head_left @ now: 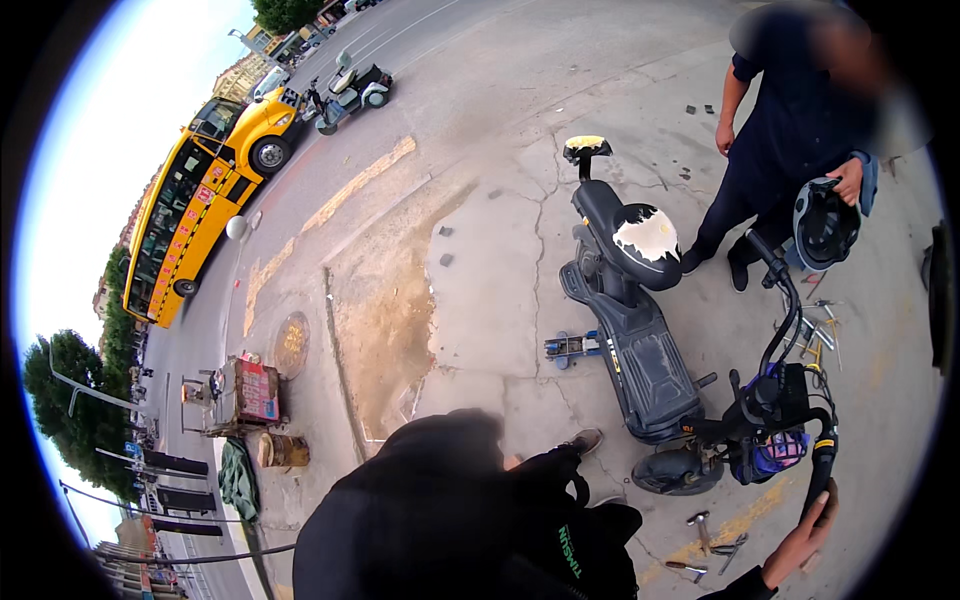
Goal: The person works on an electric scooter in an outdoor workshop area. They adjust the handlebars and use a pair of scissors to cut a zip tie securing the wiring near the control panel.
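My right hand (803, 538), in a black sleeve, reaches in at the lower right and closes round the end of the black handlebar grip (822, 460). That grip belongs to an electric scooter (650, 370), which leans across the right half of the view. Its saddle (645, 240) has a torn cover with pale foam showing. A purple-blue bundle (785, 450) sits by the front of the scooter, below the handlebar. A blue jack-like tool (573, 346) touches or lies beside the footboard. My left hand is not in view.
Hammer (700, 527) and pliers (730, 548) lie on the pavement near my right hand; more tools (825, 330) lie beyond the handlebar. A person (800, 130) stands at right holding a helmet (827, 225). Dark clothing (420, 510) fills the lower middle. A yellow bus (200, 205) stands at left.
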`<state>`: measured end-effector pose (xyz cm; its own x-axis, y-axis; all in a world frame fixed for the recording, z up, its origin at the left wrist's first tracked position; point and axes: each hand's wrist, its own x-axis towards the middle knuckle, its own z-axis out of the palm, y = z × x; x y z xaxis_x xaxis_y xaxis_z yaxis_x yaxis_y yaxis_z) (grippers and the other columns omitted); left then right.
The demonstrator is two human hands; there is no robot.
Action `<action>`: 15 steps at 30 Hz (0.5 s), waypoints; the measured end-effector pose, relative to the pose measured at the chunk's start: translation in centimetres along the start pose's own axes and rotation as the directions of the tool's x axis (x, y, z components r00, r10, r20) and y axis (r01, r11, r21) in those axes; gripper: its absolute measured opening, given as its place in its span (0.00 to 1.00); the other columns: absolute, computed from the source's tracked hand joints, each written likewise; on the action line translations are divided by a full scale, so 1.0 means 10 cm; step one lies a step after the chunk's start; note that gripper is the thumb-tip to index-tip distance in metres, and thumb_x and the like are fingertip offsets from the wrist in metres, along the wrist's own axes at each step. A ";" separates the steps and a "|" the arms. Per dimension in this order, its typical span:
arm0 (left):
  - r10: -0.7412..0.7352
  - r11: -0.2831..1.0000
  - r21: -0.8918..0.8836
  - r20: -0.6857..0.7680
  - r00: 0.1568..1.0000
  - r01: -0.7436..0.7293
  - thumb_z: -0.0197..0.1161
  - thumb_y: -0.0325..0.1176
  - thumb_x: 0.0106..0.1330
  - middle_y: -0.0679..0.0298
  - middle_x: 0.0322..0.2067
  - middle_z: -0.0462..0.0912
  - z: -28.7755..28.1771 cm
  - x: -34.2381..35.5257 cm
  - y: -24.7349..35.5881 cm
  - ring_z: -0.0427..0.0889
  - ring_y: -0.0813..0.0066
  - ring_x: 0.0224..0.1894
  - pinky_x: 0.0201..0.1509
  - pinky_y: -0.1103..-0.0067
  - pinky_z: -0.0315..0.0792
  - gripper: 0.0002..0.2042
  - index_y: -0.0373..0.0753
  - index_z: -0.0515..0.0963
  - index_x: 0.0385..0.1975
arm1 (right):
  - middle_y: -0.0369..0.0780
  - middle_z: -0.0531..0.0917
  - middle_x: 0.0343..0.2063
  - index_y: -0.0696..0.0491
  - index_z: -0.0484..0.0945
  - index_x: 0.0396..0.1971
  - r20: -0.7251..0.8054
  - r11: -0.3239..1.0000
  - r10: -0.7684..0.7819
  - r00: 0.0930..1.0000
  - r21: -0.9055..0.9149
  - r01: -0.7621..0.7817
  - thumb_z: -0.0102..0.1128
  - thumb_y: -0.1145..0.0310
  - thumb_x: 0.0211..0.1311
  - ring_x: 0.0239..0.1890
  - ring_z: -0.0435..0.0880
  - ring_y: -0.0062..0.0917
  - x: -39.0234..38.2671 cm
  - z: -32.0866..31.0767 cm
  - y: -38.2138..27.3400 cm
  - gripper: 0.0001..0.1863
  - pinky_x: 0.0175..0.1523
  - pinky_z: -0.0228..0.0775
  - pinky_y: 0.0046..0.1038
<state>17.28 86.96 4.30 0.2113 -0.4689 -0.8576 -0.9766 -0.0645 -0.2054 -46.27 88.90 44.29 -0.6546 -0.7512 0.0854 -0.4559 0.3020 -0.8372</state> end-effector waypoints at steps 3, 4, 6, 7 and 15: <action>-0.367 0.930 -0.048 -0.096 0.925 0.364 0.60 0.36 0.58 0.52 0.43 0.85 0.72 -0.22 -0.92 0.84 0.55 0.48 0.47 0.65 0.79 0.13 0.38 0.85 0.38 | 0.50 0.79 0.53 0.57 0.76 0.55 0.007 0.994 0.030 1.000 0.109 -0.030 0.60 0.49 0.63 0.57 0.77 0.31 -0.02 -0.04 -0.06 0.29 0.64 0.64 0.33; -0.560 0.827 -0.067 -0.171 0.810 0.558 0.60 0.37 0.58 0.51 0.44 0.85 0.92 -0.33 -0.94 0.84 0.55 0.49 0.49 0.64 0.78 0.14 0.37 0.85 0.40 | 0.53 0.80 0.52 0.55 0.79 0.53 -0.003 0.982 0.058 0.998 0.179 -0.057 0.68 0.46 0.57 0.56 0.80 0.32 -0.03 -0.08 -0.08 0.32 0.63 0.68 0.35; -0.417 0.892 -0.190 0.008 0.909 0.411 0.60 0.39 0.58 0.49 0.46 0.84 1.08 -0.65 -1.16 0.83 0.54 0.51 0.52 0.62 0.77 0.17 0.37 0.84 0.42 | 0.48 0.74 0.58 0.63 0.67 0.62 0.081 0.974 -0.007 0.997 0.227 -0.012 0.42 0.58 0.77 0.60 0.72 0.34 -0.08 -0.12 -0.09 0.26 0.67 0.58 0.32; -0.430 0.879 -0.216 0.029 0.902 0.426 0.59 0.39 0.59 0.49 0.46 0.84 1.14 -0.77 -1.00 0.83 0.53 0.51 0.53 0.62 0.77 0.17 0.37 0.84 0.42 | 0.49 0.73 0.59 0.64 0.66 0.62 0.059 0.983 -0.081 0.995 0.172 0.069 0.40 0.59 0.77 0.61 0.72 0.34 -0.14 -0.16 -0.08 0.25 0.67 0.58 0.33; 0.252 0.925 -0.232 -0.219 0.942 -0.302 0.58 0.47 0.62 0.55 0.44 0.85 1.13 -2.04 2.11 0.82 0.53 0.49 0.55 0.64 0.74 0.16 0.45 0.84 0.42 | 0.49 0.78 0.54 0.61 0.71 0.56 0.429 0.956 -0.274 0.861 0.020 0.294 0.53 0.61 0.70 0.57 0.77 0.38 -1.28 -1.23 1.83 0.22 0.62 0.67 0.36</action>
<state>-7.15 105.09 12.12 -0.0564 -0.6514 -0.7567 -0.9764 -0.1224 0.1781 -53.68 111.28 34.50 -0.1797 -0.9812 0.0707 -0.6159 0.0562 -0.7858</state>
